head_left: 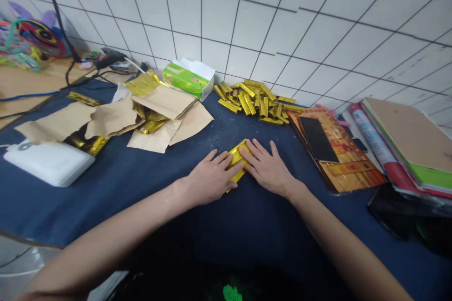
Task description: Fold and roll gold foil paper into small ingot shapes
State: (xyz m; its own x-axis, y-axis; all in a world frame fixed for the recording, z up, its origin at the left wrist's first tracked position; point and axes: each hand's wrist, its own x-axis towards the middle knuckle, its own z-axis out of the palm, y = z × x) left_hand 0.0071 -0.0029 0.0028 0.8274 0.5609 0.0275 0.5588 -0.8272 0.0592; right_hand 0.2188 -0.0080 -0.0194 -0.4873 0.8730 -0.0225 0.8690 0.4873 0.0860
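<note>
A narrow piece of gold foil paper (236, 151) lies on the dark blue cloth in front of me, slanting away to the upper right. My left hand (212, 178) rests on its left side with fingers stretched across the foil. From the other side my right hand (268, 168) presses flat, its spread fingertips touching the foil's right edge. Fingers cover much of the sheet, so its folds are partly hidden. Further back, against the tiled wall, sits a heap of small folded gold foil pieces (249, 99).
Brown paper sheets (151, 136) with gold foil lie at the left, beside a white device (49, 162) and a green tissue pack (189, 77). At the right are a phone (318, 139) on a gold-orange packet (353, 171), a red-and-blue tube (374, 136) and stacked books (413, 131).
</note>
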